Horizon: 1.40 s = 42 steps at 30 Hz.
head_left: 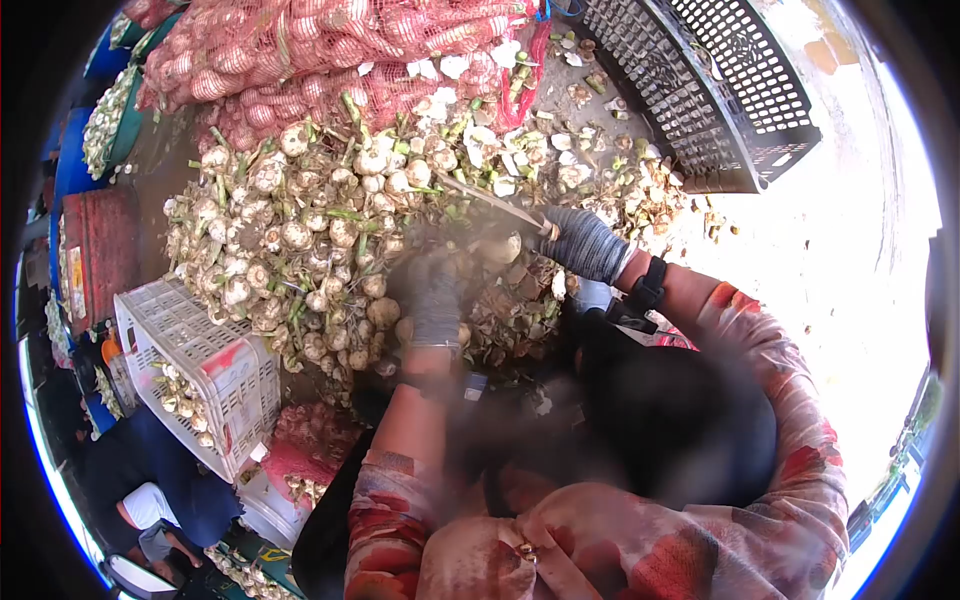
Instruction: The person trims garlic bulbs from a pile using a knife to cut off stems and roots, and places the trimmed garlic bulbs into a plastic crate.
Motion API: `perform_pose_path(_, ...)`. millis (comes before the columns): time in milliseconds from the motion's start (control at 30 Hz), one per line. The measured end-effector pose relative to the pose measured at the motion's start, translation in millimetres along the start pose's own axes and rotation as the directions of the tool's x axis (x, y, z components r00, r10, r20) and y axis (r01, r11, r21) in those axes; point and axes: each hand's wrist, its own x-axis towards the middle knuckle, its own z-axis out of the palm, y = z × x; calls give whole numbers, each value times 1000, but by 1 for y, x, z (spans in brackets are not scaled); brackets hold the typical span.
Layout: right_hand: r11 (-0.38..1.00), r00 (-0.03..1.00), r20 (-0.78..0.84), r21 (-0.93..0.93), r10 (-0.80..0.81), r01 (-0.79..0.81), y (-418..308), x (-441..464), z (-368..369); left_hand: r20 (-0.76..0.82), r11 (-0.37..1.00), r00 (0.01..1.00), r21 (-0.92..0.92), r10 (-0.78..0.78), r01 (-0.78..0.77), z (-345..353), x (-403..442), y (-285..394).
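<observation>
My right hand [585, 243], in a grey knitted glove, is closed around the near end of a long, thin tan stick-like thing [492, 201]. I cannot make out whether it is a dry stalk or a tool. My left hand [432, 300], also gloved in grey, is over the near side of a big heap of garlic bulbs [297, 236]. Motion smears its fingers, so their grip does not show. Between the two hands a pale garlic bulb [502, 247] shows, blurred. Dry leaves and trimmings [515, 310] lie beneath.
Red mesh sacks full of garlic [320, 45] lie beyond the heap. A black perforated crate [690, 90] stands at upper right. To the left, a white plastic crate [215, 365] holds some bulbs. Another person [150, 480] is at lower left. Peelings [650, 195] litter the ground.
</observation>
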Motion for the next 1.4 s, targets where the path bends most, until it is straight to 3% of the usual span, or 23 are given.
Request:
perform_pose_path(33,998,997,-55,35,61,-59,13,2,1,16,1000,1000,-2,-3,3,3,13,-15)
perform_pose_path(100,976,975,-155,175,158,-130,42,-1,0,178,723,872,496,456,-480,6,48,-58)
perform_pose_path(167,933,952,-189,314,242,-175,50,-11,-8,206,807,965,534,164,-251,46,18,5)
perform_pose_path(233,957,945,-248,248,214,-152,51,-21,-14,357,69,839,905,410,-419,58,36,5)
perform_pose_path(300,953,937,-244,235,250,-193,54,-27,-14,413,-64,786,898,460,-434,67,57,3)
perform_pose_path(367,998,971,-231,-10,65,-69,50,-31,-18,391,167,868,876,306,-453,69,68,8)
perform_pose_path(400,988,981,-165,-99,105,-123,45,-33,-17,391,165,868,876,306,-453,67,71,10)
perform_pose_path(533,964,991,-12,-232,-136,129,3,-40,-28,636,-221,771,756,27,-616,49,81,0)
perform_pose_path(567,954,984,55,-241,-168,176,-6,-36,-30,637,-222,770,754,23,-618,54,62,15)
perform_pose_path(600,954,974,12,-199,-227,225,-5,-32,-26,632,20,773,774,55,-633,54,36,32)
perform_pose_path(667,947,990,97,-295,-101,126,16,-19,-28,756,-373,654,607,-2,-702,47,26,30)
perform_pose_path(700,916,986,165,-399,34,35,25,-16,-29,499,507,866,741,24,-441,42,22,28)
perform_pose_path(767,917,976,70,-361,206,-168,68,-21,-25,490,633,872,677,-7,-375,29,12,17)
perform_pose_path(833,964,978,43,-185,204,-192,42,-30,-34,498,626,867,676,1,-388,28,1,19)
perform_pose_path(900,986,993,-54,127,-100,106,6,-29,-30,534,646,841,674,-91,-358,37,2,17)
perform_pose_path(967,976,976,-75,64,-203,208,-33,-23,-33,570,670,807,661,-156,-337,51,-7,32)
perform_pose_path(1000,976,977,-75,67,-200,205,-29,-21,-31,609,806,790,502,-72,-314,54,-22,48)
perform_pose_path(1067,944,997,80,329,-13,-14,-30,-3,-33,646,976,763,174,-11,-132,39,-34,59)
perform_pose_path(1100,969,992,123,249,-25,-6,-27,-5,-38,638,975,770,173,-1,-142,36,-28,54)
perform_pose_path(1167,994,978,180,47,-105,98,-33,-7,-48,622,956,727,-158,291,-247,39,-26,45)
perform_pose_path(1200,788,904,324,461,278,-408,-42,-7,-44,621,956,729,-156,290,-247,41,-26,41)
perform_pose_path(1267,727,892,364,532,266,-434,-43,-9,-28,479,952,825,-110,301,-284,56,-32,46)
perform_pose_path(1400,710,928,331,613,169,-348,-26,-8,-11,508,941,794,-127,334,-314,53,-17,44)
